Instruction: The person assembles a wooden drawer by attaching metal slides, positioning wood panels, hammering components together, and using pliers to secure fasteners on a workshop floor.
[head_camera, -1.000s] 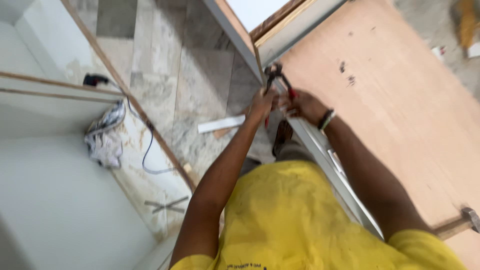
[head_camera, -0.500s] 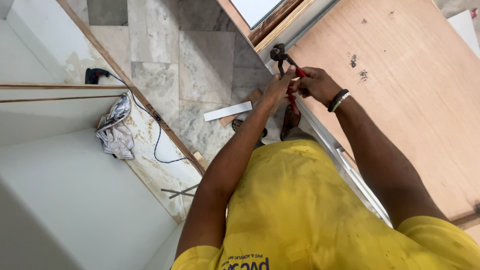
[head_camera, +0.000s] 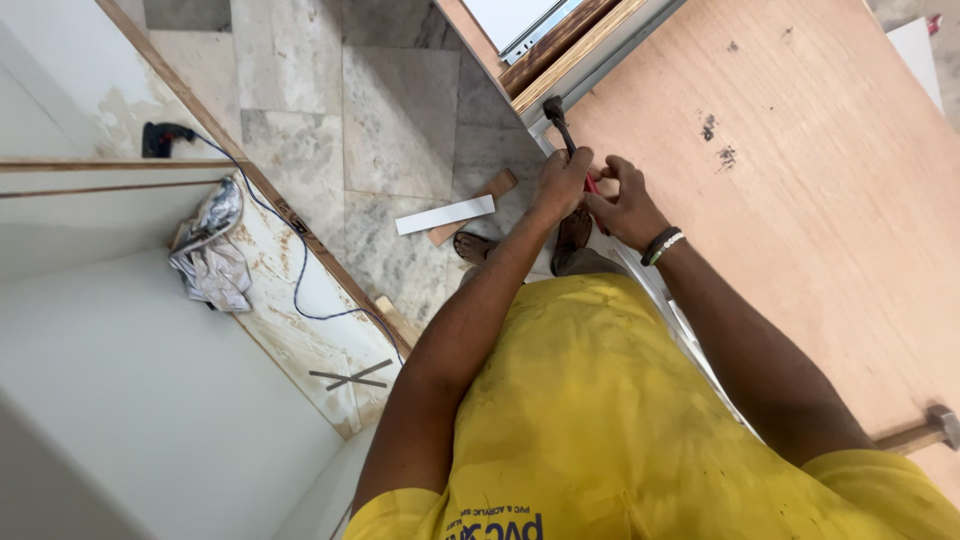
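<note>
I saw both hands meet at the near edge of the plywood sheet (head_camera: 800, 200). The left hand (head_camera: 562, 183) was wrapped around dark pincers (head_camera: 557, 118); the right hand (head_camera: 625, 200) pinched their red handle. Since 0.5 s ago, they had shifted slightly along that edge.

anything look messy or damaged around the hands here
Two dark blotches mar the plywood sheet just beyond the right hand. Offcut strips lie loose on the tile floor by the person's feet, and a crumpled cloth sits on the white panel's stained edge.
</note>
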